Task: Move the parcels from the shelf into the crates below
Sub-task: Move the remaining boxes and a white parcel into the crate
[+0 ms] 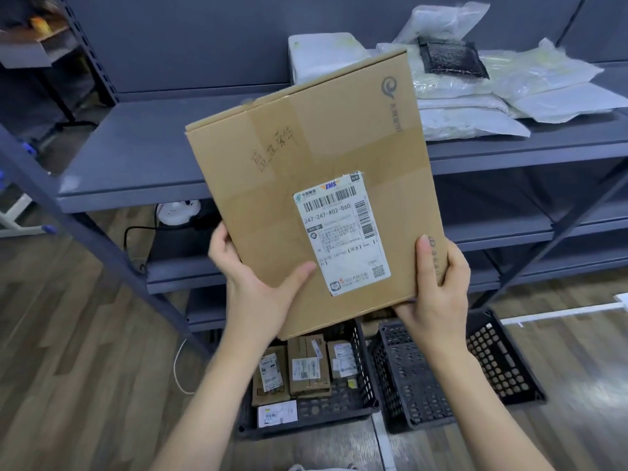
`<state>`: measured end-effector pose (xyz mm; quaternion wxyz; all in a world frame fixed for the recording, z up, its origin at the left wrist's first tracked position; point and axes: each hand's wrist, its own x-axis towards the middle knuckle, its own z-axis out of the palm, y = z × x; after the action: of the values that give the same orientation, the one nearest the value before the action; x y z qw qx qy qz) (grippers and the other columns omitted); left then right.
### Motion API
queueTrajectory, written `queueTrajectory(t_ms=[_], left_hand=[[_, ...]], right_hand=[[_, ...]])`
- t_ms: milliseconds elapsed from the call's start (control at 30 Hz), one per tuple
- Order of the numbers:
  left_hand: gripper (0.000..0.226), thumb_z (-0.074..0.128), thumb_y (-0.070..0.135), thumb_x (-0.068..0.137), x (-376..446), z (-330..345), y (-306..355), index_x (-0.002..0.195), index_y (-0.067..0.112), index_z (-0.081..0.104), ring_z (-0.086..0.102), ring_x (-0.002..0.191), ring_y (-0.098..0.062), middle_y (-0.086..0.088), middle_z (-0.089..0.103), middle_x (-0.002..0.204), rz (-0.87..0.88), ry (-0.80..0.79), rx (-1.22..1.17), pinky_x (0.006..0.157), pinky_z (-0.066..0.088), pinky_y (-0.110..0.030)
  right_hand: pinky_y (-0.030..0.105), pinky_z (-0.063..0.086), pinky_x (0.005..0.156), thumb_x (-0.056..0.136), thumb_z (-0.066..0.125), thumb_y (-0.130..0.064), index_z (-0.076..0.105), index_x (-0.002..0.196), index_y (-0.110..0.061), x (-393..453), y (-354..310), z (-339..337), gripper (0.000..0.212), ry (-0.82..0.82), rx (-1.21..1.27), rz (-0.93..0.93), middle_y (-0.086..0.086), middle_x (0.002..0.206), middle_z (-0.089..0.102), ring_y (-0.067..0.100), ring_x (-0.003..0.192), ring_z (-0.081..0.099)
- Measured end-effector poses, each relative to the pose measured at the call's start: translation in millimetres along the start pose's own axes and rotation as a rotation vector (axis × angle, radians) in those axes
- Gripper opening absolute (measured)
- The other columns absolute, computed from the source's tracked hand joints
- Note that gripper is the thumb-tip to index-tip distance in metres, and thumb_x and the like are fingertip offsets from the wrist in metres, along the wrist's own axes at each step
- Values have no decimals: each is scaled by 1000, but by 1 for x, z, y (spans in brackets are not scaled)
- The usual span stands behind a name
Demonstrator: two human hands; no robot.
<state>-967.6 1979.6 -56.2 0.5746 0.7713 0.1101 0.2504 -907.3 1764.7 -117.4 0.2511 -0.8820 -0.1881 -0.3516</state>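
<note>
1. Big flat brown cardboard box (316,185) with a white EMS shipping label (341,232), held up in mid-air in front of the grey metal shelf (136,158), tilted, label facing the camera.
2. Left hand (251,283) gripping the box's lower left edge, thumb on the front face, fingers curled round behind.
3. Right hand (438,287) gripping the lower right corner, thumb pressed flat on the front, fingers wrapped round the side.
4. Still up on the shelf, right end: a heap of white and clear plastic mailer bags (482,93), one small black padded pouch (450,59) lying on top, plus a white bag (323,56) leaning at the back wall.
5. Down on the wood floor, two black perforated plastic crates side by side, just below the box.
6. Left crate (360,399) holding several small brown cardboard parcels (307,368) with labels.
7. Right crate (424,385) beside it, contents mostly hidden by the right forearm, can't tell what's in there.
</note>
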Motion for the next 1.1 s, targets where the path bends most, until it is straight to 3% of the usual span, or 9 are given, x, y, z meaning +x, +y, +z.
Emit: queueTrajectory(t_ms=[100,200,233,333,400,533,667,867,1100], left_hand=[[132,83,40,53,-23,1,-8,138,40,-17,20,122,25,20,13,140,-47,-68,94,99,18,0],[132,84,42,56,-36,-1,-15,117,70,-30,0,129,21,20,-7,150,-45,-141,260,106,9,-10],[131,84,39,60,-37,-1,-18,117,70,-30,-2,133,17,13,-10,154,4,-136,322,107,9,-12],[123,79,21,74,-34,-1,-22,130,63,-23,19,140,-22,-11,1,156,126,-59,431,102,25,-29],[116,76,16,78,-29,-3,-24,135,56,-17,26,136,-31,-16,6,154,163,-43,478,96,27,-28],[117,71,13,81,-23,-7,-28,133,57,-23,33,131,-34,-16,6,154,178,-92,538,92,28,-24],[120,69,14,83,-22,-12,-32,127,61,-32,32,133,-30,-8,3,153,173,-139,516,97,27,-24],[117,71,6,80,-17,-19,-34,137,55,-19,26,138,-26,-2,2,154,217,-155,512,107,31,-35],[121,71,8,80,-17,-24,-34,135,56,-25,28,136,-28,-1,2,153,229,-134,547,106,36,-43]], right_hand=[[46,43,86,55,80,2,15,144,-19,3,-7,3,112,35,-15,19,18,136,27,36,117,34],[39,34,90,64,77,-4,11,145,-19,7,-12,3,106,48,-26,25,17,138,26,37,118,34],[38,32,91,66,77,-6,10,145,-20,8,-13,3,104,52,-26,23,16,138,26,36,118,34],[38,33,91,68,76,-8,11,144,-20,10,-19,5,101,82,-17,21,17,137,26,37,117,35],[40,35,89,67,75,-8,12,144,-19,10,-23,6,100,99,-16,34,17,136,26,36,116,35],[45,43,85,66,77,-9,14,145,-17,9,-26,9,101,78,-39,57,17,136,26,36,114,36],[48,46,83,60,82,-7,24,143,-9,4,-25,12,101,22,-57,72,19,137,27,36,116,35],[50,47,83,58,85,-8,9,145,-17,-3,-26,14,116,-28,-18,78,18,138,24,37,118,33],[50,44,87,60,82,-7,8,145,-15,-2,-31,16,114,-32,-11,68,18,139,23,38,119,32]])
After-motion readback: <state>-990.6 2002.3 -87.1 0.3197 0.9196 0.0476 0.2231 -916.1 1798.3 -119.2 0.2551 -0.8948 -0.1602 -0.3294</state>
